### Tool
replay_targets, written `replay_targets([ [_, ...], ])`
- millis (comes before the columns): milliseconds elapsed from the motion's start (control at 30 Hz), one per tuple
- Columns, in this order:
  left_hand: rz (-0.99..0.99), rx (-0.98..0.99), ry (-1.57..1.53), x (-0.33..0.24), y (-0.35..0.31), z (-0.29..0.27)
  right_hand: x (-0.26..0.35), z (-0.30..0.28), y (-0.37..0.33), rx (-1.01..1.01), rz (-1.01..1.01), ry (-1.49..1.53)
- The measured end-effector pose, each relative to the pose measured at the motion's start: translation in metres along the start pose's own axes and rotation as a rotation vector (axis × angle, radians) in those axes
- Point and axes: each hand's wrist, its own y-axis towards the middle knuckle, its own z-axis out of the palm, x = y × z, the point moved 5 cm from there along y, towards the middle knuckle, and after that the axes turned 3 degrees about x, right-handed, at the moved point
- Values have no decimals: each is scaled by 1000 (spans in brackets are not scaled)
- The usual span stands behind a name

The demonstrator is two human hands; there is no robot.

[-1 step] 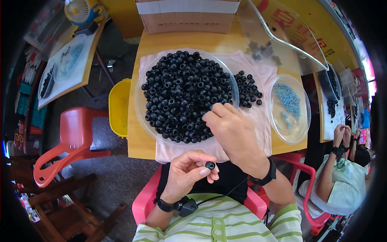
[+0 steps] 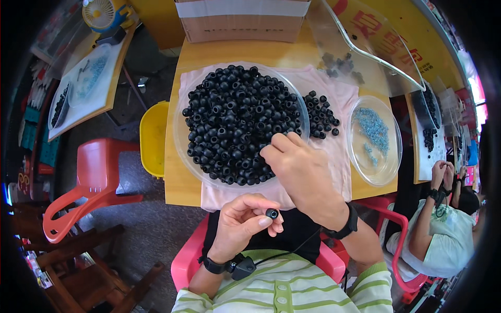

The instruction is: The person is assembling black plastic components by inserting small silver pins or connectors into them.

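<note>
My left hand (image 2: 245, 221) pinches one black bead (image 2: 272, 213) between thumb and fingers, just in front of the table's near edge. The bead's hole faces up and shows a pale ring inside. My right hand (image 2: 302, 164) reaches over the near right rim of a wide clear tray (image 2: 182, 151), its fingers curled down and closed at the edge of the beads. Whatever those fingertips hold is hidden behind the hand. A large heap of black beads (image 2: 237, 120) fills the tray. More loose black beads (image 2: 321, 116) lie on the pink cloth (image 2: 342, 172) to its right.
A clear round dish (image 2: 360, 169) with small light-blue pieces (image 2: 373, 130) stands at the right. Behind are a cardboard box (image 2: 240, 26) and a clear plastic panel (image 2: 373, 57). A yellow bin (image 2: 154, 141) and red chair (image 2: 99, 172) stand left. Another person (image 2: 443, 235) sits at right.
</note>
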Motion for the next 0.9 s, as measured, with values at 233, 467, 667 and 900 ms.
replay_targets([
  [233, -38, 9, 34, -3, 4, 2, 0, 9, 10, 96, -69, -67],
  [467, -66, -5, 65, 1, -1, 2, -2, 5, 7, 51, -44, -18],
  [667, -81, -4, 82, 4, -5, 6, -4, 10, 7, 67, -54, -69],
  [900, -108, 67, 41, 11, -10, 8, -3, 7, 8, 55, -110, -76],
])
